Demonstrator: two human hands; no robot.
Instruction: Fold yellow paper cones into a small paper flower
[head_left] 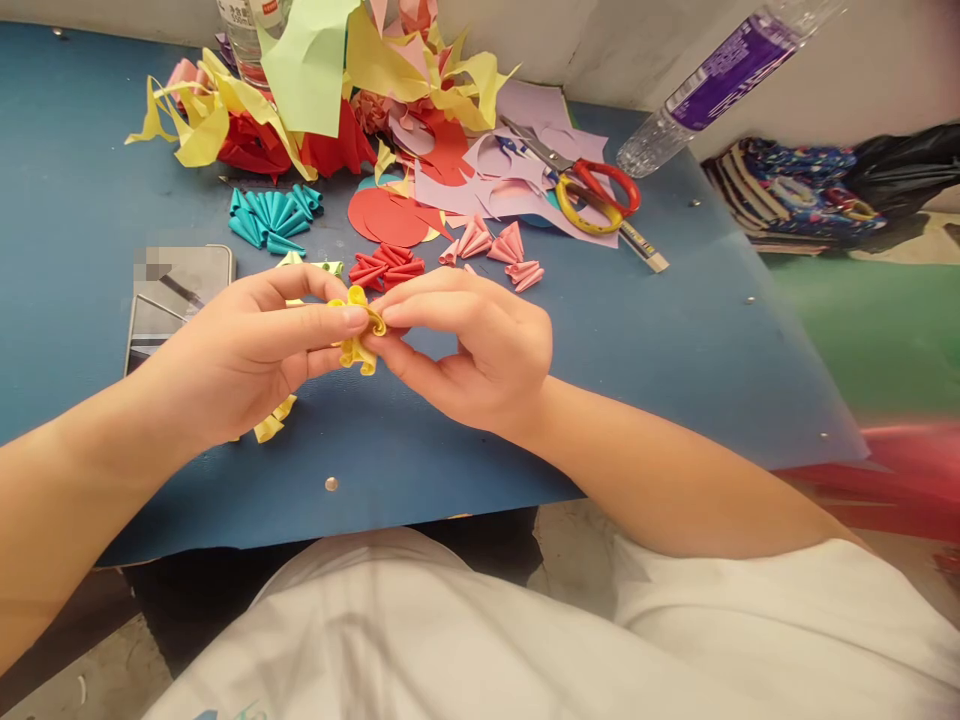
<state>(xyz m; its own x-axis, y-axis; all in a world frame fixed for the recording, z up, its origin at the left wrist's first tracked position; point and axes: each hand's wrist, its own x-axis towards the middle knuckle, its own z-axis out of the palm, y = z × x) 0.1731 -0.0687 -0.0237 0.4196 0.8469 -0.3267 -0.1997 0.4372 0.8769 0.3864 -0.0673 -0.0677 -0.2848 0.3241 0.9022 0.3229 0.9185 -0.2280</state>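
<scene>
Between my two hands, above the blue table (465, 440), is a yellow paper flower (358, 352) made of curled petals. My left hand (259, 345) pinches it from the left with thumb and fingers. From the other side, my right hand (472, 340) grips a curled petal at its right edge between thumb and index finger. Under my left hand lie a few yellow paper cones (270, 425), partly hidden. Just beyond my hands sit clusters of rolled paper cones: teal ones (274, 215), red ones (386, 267) and pink ones (510, 245).
A phone (180, 285) lies left, partly behind my left hand. Scissors (592, 190) with red and yellow handles rest on lilac paper scraps (510, 185). Crumpled paper offcuts (307, 80) pile up at the back. A clear bottle (712, 85) with a purple label stands at back right.
</scene>
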